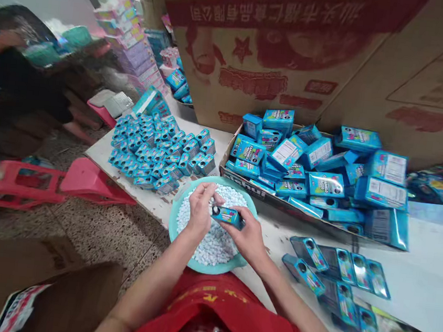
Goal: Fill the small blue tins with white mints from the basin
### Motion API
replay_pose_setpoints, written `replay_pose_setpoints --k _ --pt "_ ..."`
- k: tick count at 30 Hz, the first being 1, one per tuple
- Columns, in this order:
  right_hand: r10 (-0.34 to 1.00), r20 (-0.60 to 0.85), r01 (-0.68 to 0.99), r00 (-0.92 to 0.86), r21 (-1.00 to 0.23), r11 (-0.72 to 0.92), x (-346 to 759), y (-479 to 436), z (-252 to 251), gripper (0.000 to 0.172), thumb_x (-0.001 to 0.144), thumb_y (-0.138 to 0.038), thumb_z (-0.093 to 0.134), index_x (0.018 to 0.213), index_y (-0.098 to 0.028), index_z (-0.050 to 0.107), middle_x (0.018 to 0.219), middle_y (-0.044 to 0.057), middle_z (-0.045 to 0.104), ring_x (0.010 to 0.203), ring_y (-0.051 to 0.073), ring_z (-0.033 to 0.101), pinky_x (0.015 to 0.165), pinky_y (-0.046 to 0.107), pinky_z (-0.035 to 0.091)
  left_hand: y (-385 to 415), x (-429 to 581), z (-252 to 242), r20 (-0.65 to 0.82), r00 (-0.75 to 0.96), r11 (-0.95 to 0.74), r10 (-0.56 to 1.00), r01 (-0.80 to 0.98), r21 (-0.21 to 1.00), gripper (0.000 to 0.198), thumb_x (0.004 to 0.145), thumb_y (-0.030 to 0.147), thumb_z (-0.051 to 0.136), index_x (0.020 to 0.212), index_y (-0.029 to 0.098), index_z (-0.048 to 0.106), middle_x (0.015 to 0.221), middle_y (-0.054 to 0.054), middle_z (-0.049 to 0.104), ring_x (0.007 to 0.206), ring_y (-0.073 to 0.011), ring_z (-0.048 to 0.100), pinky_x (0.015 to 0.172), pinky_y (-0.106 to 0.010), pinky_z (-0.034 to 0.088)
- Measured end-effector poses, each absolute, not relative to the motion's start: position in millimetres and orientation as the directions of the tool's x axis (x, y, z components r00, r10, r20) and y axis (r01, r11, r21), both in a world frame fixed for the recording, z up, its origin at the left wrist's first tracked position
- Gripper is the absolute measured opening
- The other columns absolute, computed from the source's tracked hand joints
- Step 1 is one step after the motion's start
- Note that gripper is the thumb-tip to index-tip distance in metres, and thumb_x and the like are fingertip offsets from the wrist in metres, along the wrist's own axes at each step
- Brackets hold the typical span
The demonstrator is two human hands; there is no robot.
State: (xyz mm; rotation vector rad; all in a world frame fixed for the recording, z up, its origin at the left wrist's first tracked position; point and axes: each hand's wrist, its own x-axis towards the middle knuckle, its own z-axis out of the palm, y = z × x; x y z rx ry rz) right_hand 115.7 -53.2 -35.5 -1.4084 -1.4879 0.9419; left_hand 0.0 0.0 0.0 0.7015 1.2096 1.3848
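Note:
My right hand grips a small blue printed box between thumb and fingers, over the bowl. The box lies sideways, its end with a round hole towards my left hand. Fingers bent together, my left hand is at that end of the box. Something white shows by the hole, but what the left fingers hold is hidden. Below both hands, a light green bowl is filled with small white pellets, which look like candies.
Many blue boxes stand packed at the table's left. A shallow carton heaped with blue boxes is behind the bowl, before a large cardboard box. More boxes stand at right. Red stools and another person are at left.

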Motion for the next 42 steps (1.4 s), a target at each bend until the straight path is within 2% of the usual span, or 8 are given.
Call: replay_pose_setpoints --k 12,23,25,27,30,32,37,42 --pt "0.996 0.08 0.327 0.044 -0.943 0.062 116.4 -55.6 -27.3 0.025 0.073 -0.029 0.07 0.095 -0.022 0.061 0.094 0.004 0.066 0.09 0.023 0.061 0.08 0.035 0.047 -2.6 5.4 9.7 -0.238 -0.216 0.151 0.947 -0.357 0.922 0.021 0.076 0.037 0.061 0.075 0.017 0.054 0.052 0.004 0.057 0.046 -0.0101 0.055 0.05 -0.022 0.043" --pt "0.999 -0.024 0.164 0.045 -0.986 -0.031 132.3 -62.9 -31.1 0.032 0.067 -0.034 0.076 0.094 -0.022 0.063 0.092 0.003 0.066 0.086 0.021 0.061 0.079 0.034 0.048 6.8 -9.5 5.7 -0.206 -0.208 0.109 0.956 -0.401 0.91 0.022 0.078 0.04 0.058 0.076 0.018 0.054 0.051 0.005 0.052 0.039 -0.0064 0.043 0.039 -0.018 0.03" --pt "0.998 -0.039 0.158 0.053 -0.986 -0.047 141.1 -67.8 -32.4 0.033 0.066 -0.035 0.076 0.093 -0.022 0.063 0.091 0.003 0.066 0.085 0.021 0.062 0.078 0.034 0.048 15.4 -21.3 -13.0 -0.185 -0.249 0.124 0.951 -0.242 0.962 0.023 0.081 0.041 0.052 0.077 0.019 0.055 0.054 0.003 0.055 0.044 -0.0089 0.049 0.043 -0.02 0.035" --pt "0.997 -0.037 0.185 0.061 -0.982 -0.047 148.4 -71.9 -35.3 0.031 0.066 -0.036 0.076 0.091 -0.022 0.064 0.09 0.003 0.067 0.085 0.022 0.062 0.079 0.034 0.048 23.0 -30.0 -41.7 -0.15 -0.215 0.172 0.965 0.086 0.981 0.023 0.084 0.038 0.048 0.078 0.018 0.059 0.066 -0.002 0.064 0.06 -0.0141 0.06 0.056 -0.025 0.045" --pt "0.998 -0.035 0.2 0.058 -0.979 -0.046 155.4 -76.5 -37.9 0.03 0.067 -0.036 0.075 0.092 -0.022 0.064 0.09 0.003 0.066 0.084 0.021 0.062 0.078 0.035 0.049 26.9 -31.0 -86.6 -0.06 0.033 0.028 0.998 0.602 0.798 0.021 0.084 0.029 0.049 0.091 0.017 0.064 0.102 -0.009 0.068 0.103 -0.0223 0.06 0.091 -0.037 0.044" --pt "0.996 -0.043 0.19 0.077 -0.98 -0.057 158.7 -79.0 -35.6 0.032 0.068 -0.037 0.075 0.093 -0.022 0.063 0.09 0.004 0.066 0.084 0.021 0.062 0.077 0.034 0.05 23.5 -24.8 -106.3 -0.047 0.191 -0.122 0.98 0.776 0.619 0.028 0.086 0.03 0.049 0.107 0.016 0.061 0.121 -0.011 0.06 0.119 -0.0245 0.05 0.102 -0.04 0.036" --pt "0.985 -0.026 0.131 0.171 -0.99 -0.049 166.5 -82.0 -20.7 0.034 0.069 -0.037 0.074 0.096 -0.022 0.061 0.091 0.004 0.065 0.082 0.02 0.062 0.074 0.032 0.051 8.2 -10.5 -111.9 -0.229 0.289 -0.207 0.929 0.923 0.324 0.042 0.09 0.049 0.04 0.114 0.019 0.057 0.113 -0.012 0.06 0.11 -0.0269 0.052 0.093 -0.042 0.04" --pt "0.978 0.005 0.216 0.208 -0.976 -0.041 163.7 -75.6 -18.5 0.033 0.071 -0.039 0.072 0.096 -0.022 0.06 0.087 0.003 0.064 0.077 0.019 0.06 0.07 0.031 0.05 2.6 -14.3 -104.0 -0.371 0.254 -0.117 0.893 0.928 0.355 0.037 0.087 0.048 0.043 0.103 0.021 0.062 0.101 -0.009 0.065 0.098 -0.0244 0.058 0.083 -0.034 0.042"
